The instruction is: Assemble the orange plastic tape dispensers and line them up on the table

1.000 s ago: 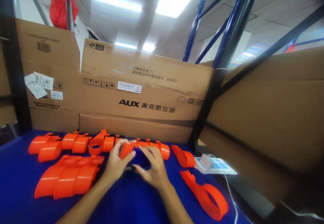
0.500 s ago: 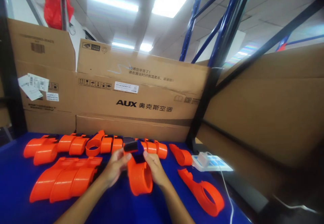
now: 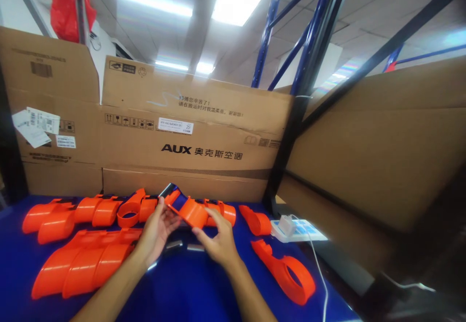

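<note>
Held holder: raised above the table between both hands, tilted, its loop to the lower right and its dark end to the upper left. Right hand: fingers grasping the loop, thumb near its lower edge. Left hand: touching the dark end, fingers loosely curled beneath; whether they clasp it cannot be told, the contact being partly covered.

Obscured: the held holder and right hand hide part of the back row. The left forearm passes in front of the right end of the front stack. Two metallic strips, one beside the left hand and another near the right thumb, are too blurred to identify. Both forearms and the white cord are cut off by the lower edge. Fine print on the carton is only partly legible.

Changes against half a second ago: the held holder, then with its loop hanging low, is now turned sideways and sits higher. The right hand has shifted from its upper part to the loop. The metallic strips now show. The two loose holders at the right keep their places on the table.
</note>
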The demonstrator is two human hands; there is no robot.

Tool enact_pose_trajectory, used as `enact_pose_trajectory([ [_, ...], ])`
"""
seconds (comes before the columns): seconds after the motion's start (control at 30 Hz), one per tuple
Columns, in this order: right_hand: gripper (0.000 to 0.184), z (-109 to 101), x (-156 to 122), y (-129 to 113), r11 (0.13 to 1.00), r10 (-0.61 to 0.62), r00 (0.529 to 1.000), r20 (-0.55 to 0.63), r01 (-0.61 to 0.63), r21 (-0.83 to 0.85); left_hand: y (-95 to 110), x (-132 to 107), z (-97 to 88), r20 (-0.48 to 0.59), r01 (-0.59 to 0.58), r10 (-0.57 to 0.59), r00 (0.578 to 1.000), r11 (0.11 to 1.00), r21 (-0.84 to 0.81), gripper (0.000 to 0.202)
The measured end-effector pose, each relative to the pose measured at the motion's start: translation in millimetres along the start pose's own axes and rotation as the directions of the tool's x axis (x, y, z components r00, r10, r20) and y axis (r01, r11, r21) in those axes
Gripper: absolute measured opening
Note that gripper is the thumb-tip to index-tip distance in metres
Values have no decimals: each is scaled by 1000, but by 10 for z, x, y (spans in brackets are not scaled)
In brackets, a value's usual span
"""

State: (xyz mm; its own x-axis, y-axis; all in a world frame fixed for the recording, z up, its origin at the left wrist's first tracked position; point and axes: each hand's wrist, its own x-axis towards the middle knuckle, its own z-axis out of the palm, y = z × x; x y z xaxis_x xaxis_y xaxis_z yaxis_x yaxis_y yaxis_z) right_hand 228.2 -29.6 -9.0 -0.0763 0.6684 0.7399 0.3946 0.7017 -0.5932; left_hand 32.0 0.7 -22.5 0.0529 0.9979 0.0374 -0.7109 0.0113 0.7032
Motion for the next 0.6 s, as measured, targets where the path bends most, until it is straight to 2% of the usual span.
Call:
enact_pose_trajectory([
  [0.07,40,-35,31,96,998,61,993,-100,-62,-8,-1,-39,17,75,49,-51,996,998,27,48],
  [0.13,37,-129,83,190,992,122,967,-225,-122,12,1,-76,29,120,66,-74,990,995,71,52],
  [0.2,42,-281,143,274,984,168,905,-392,-177,13,4,-98,30,136,60,-73,988,993,99,53],
  [0.3,56,-569,213,378,945,219,805,-552,-316,-87,2,-102,18,150,61,-76,986,993,104,53],
  [0.37,60,-747,229,433,857,271,758,-593,-471,-211,-7,-97,11,158,66,-82,984,993,101,52],
  [0.43,63,-871,221,481,715,316,731,-606,-603,-354,-17,-95,9,165,67,-83,983,993,99,50],
  [0.5,64,-933,201,527,604,359,728,-584,-658,-450,-24,-96,10,173,65,-81,982,993,96,49],
  [0.6,59,-945,170,594,535,413,754,-511,-654,-534,-27,-94,10,176,65,-82,981,993,96,48],
])
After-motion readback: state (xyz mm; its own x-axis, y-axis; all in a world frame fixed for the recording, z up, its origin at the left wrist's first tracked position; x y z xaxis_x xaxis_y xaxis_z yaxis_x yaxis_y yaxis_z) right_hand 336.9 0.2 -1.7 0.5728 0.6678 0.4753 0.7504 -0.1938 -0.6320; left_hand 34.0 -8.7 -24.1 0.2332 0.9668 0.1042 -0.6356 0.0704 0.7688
